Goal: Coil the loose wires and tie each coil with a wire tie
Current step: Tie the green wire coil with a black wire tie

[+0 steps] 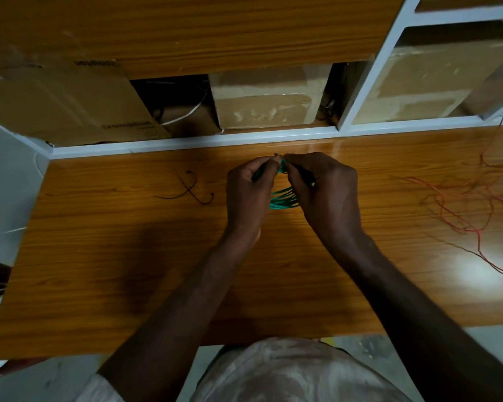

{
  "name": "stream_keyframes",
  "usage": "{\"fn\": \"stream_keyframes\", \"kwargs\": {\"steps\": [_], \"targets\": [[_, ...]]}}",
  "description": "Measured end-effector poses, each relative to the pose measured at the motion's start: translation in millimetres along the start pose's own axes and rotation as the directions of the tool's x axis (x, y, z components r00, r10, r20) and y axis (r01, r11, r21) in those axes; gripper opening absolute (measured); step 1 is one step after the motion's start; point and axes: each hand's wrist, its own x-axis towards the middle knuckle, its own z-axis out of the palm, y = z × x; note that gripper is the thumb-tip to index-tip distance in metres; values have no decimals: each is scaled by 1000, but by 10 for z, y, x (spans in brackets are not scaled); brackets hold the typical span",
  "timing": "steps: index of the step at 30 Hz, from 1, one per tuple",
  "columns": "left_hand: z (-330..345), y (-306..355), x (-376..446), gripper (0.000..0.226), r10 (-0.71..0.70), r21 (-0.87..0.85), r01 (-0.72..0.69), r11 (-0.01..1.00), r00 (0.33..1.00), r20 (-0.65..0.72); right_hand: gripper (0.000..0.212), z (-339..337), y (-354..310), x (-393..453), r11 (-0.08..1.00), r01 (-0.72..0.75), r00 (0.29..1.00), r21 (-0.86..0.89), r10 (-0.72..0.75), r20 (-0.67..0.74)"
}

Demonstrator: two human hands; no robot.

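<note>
Two bare forearms reach forward, converging. The left hand (249,192) and right hand (325,190) meet fingertip to fingertip, fingers curled and pinching, knuckles facing up.

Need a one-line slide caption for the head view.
Both hands, left and right, tie a green coil over the desk; red wire lies loose.
</note>
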Motion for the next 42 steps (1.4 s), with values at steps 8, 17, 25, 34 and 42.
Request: {"fn": "stream_keyframes", "kwargs": {"steps": [8, 17, 25, 34, 42], "targets": [[-6, 15, -11, 16, 22, 43, -22, 999, 1000, -8, 30, -11, -30, -1, 999, 11, 999, -49, -9, 41], [-17, 24, -25, 16, 52, 83, -52, 995, 999, -1, 27, -8, -27, 18, 996, 16, 998, -83, -12, 55], [-16, -22, -5, 19, 182, 154, -184, 971, 983, 29, 29, -16, -38, 10, 993, 21, 998, -112, -13, 67], [-3, -66, 2, 20, 199, 172, -202, 964, 979, 34, 29, -43, -51, -10, 994, 28, 999, -101, -24, 43], [-1, -58, 14, 20, 164, 167, -164, 972, 986, 14, 29, -38, -49, -17, 995, 22, 999, -94, -19, 35]]}}
